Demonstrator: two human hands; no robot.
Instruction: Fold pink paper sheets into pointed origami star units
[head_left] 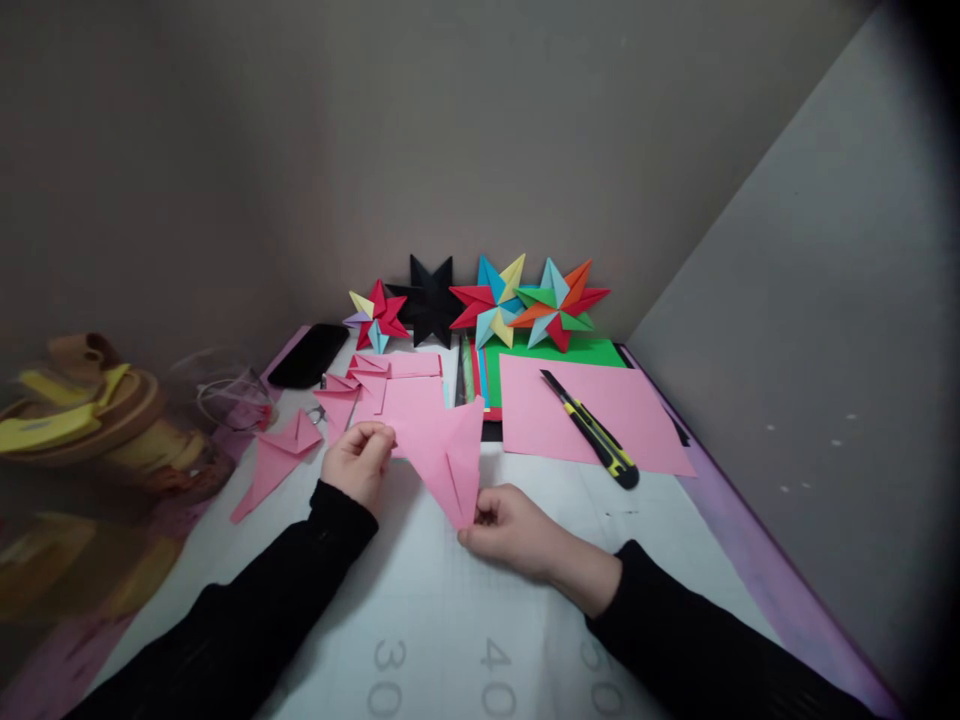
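A partly folded sheet of pink paper [444, 450] is held up between both hands above the white mat. My left hand [360, 462] pinches its left corner. With thumb and fingers, my right hand [510, 527] grips the narrow lower tip. Creases and a folded flap show on the paper's right side. Left of my left hand lies a folded pink paper piece [281, 450], and further folded pink pieces [341, 398] sit just behind it. To the right, a black and yellow utility knife [592, 430] rests on a flat pink sheet [637, 400].
Several multicoloured paper stars [491, 300] and a black paper star [433, 300] lean against the back wall. A stack of coloured paper [570, 352] lies before them. A dark phone [309, 355] is at the back left, near a clear container [225, 395] and a brown pot-like object [127, 420].
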